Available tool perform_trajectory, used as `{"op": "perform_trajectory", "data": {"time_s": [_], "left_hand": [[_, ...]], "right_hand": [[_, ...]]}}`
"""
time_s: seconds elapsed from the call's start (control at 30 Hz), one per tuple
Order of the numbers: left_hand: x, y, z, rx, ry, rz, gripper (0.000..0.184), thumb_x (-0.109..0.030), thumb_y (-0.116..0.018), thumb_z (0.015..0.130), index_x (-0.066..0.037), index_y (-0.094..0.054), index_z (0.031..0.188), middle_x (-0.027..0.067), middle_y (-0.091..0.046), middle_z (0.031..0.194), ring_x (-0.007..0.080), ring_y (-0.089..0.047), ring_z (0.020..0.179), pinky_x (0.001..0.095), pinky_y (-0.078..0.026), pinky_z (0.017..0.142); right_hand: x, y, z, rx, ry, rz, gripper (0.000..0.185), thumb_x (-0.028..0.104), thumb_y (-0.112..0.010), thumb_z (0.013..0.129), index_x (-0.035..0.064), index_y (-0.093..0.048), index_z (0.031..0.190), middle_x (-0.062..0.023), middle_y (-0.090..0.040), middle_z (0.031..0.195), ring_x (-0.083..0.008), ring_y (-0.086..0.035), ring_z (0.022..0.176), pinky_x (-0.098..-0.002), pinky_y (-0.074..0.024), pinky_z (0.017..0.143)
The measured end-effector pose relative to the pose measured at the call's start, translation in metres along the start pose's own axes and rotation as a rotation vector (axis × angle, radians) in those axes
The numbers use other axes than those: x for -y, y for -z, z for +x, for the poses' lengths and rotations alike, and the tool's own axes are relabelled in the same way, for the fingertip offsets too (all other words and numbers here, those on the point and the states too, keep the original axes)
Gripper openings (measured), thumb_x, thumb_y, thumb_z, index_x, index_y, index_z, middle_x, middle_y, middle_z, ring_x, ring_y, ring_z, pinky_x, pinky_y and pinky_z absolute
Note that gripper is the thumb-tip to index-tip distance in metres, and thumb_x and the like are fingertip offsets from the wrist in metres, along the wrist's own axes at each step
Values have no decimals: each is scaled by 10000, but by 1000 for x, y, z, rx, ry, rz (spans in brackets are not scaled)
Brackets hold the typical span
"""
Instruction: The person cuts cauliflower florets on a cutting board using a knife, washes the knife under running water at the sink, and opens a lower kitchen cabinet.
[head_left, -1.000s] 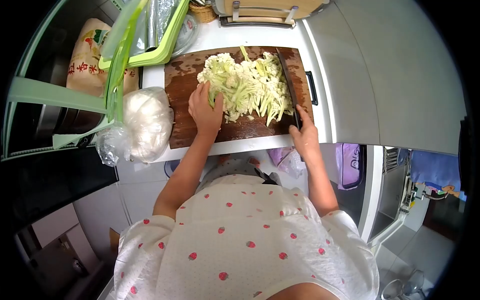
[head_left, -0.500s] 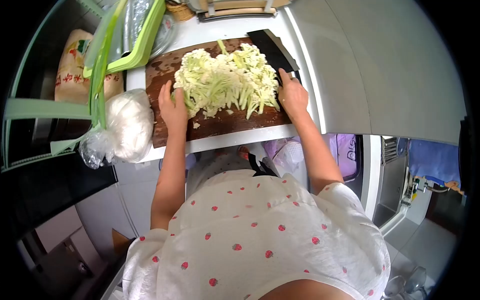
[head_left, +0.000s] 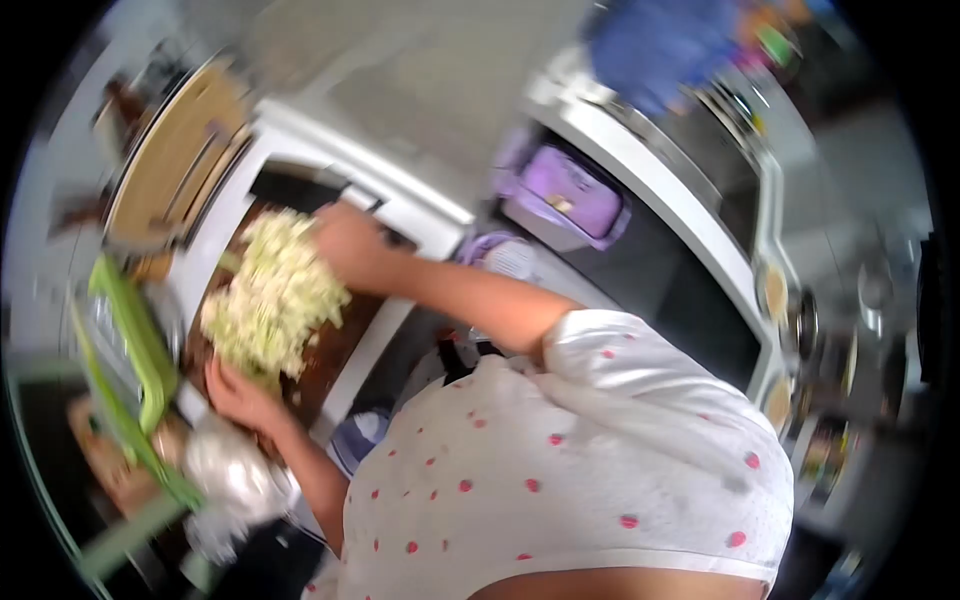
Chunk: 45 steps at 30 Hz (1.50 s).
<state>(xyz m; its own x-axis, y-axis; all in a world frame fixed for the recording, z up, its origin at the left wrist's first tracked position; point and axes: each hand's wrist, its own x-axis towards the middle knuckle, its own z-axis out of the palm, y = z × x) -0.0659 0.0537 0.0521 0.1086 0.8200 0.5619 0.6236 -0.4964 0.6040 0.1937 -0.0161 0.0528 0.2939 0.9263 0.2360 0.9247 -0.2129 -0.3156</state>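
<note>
A heap of cut cauliflower (head_left: 270, 295) lies on a dark brown cutting board (head_left: 345, 335). My left hand (head_left: 240, 395) is at the heap's near-left edge, fingers stretched along it and no grip showing. At the opposite side, my right hand (head_left: 350, 248) is against the cauliflower. Motion blur hides its fingers, so I cannot tell whether they are closed. Just beyond that hand, a black-bladed cleaver (head_left: 290, 185) lies along the board's far edge; its handle is partly covered.
Left of the board are a green basket (head_left: 140, 340), a filled plastic bag (head_left: 230, 470) and long green stalks (head_left: 125, 420). Round wooden boards (head_left: 180, 160) stand behind. A purple-lined bin (head_left: 570, 195) is on the right, below a white counter edge (head_left: 640, 150).
My view has swung to the right and tilted, blurring the scene. My right hand has shifted from the cleaver's handle end in toward the cauliflower. My left hand stays beside the heap.
</note>
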Motion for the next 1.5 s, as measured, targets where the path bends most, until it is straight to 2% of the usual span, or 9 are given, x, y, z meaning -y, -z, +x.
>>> {"op": "perform_trajectory", "data": {"time_s": [0.17,0.23,0.3,0.53,0.6,0.63,0.73,0.8,1.5], "left_hand": [[-72,6,16,-1,-16,-253,380,-247,-478,962,92,-618,1058,201,-608,1136,308,-566,1009,367,-421,926],[-65,-4,19,21,-180,-146,382,-275,-507,944,81,-637,989,191,-604,1156,312,-557,1003,375,-419,911],[-67,-17,19,174,-146,-120,327,-254,-568,907,62,-639,860,187,-591,1199,307,-556,993,380,-417,879],[-103,-53,-26,455,-113,-694,289,-208,-551,934,33,-583,778,178,-555,1235,260,-511,1097,374,-418,896],[-118,-66,-38,468,-303,-814,238,-192,-535,942,27,-584,862,174,-521,1257,261,-504,1123,369,-418,930],[-135,-67,-44,604,-53,-1049,220,-182,-524,947,25,-580,900,162,-505,1265,260,-502,1130,363,-421,937],[-184,-64,-76,745,23,-1129,185,-146,-499,959,26,-550,916,138,-460,1283,240,-507,1125,350,-435,932],[-206,-75,-99,775,-136,-1053,188,-160,-553,932,23,-572,896,130,-515,1225,213,-530,1032,321,-438,842],[-434,12,-419,1513,-1115,-1305,153,-41,-606,826,-28,-562,681,134,-573,1243,268,-507,1115,341,-377,947]], "right_hand": [[84,62,-3,-709,276,508,167,104,-598,701,40,-610,854,-103,-570,814,-261,-572,814,-380,-481,720],[92,74,-21,-619,325,428,200,92,-574,713,58,-588,910,-81,-536,840,-251,-551,884,-358,-466,747],[80,55,-33,191,41,313,191,118,-638,650,45,-639,827,-133,-600,846,-290,-623,784,-398,-496,675],[76,78,-109,-182,-267,307,197,149,-654,663,39,-655,826,-144,-608,844,-308,-627,756,-421,-498,670],[79,96,-127,-734,-167,414,178,157,-630,703,40,-639,837,-116,-604,841,-300,-610,788,-417,-487,679],[74,105,-135,-956,-116,348,152,170,-608,738,44,-615,823,-101,-587,801,-300,-594,785,-419,-477,673],[43,107,-168,-732,-324,342,139,173,-602,745,45,-612,797,-118,-587,798,-319,-595,750,-425,-475,670],[29,121,-207,-417,-501,399,138,170,-590,756,38,-613,788,-137,-595,817,-338,-597,718,-434,-474,660],[33,198,-538,-1102,-1499,-25,186,141,-525,850,77,-611,1001,-136,-626,982,-320,-613,892,-395,-489,765]]}}
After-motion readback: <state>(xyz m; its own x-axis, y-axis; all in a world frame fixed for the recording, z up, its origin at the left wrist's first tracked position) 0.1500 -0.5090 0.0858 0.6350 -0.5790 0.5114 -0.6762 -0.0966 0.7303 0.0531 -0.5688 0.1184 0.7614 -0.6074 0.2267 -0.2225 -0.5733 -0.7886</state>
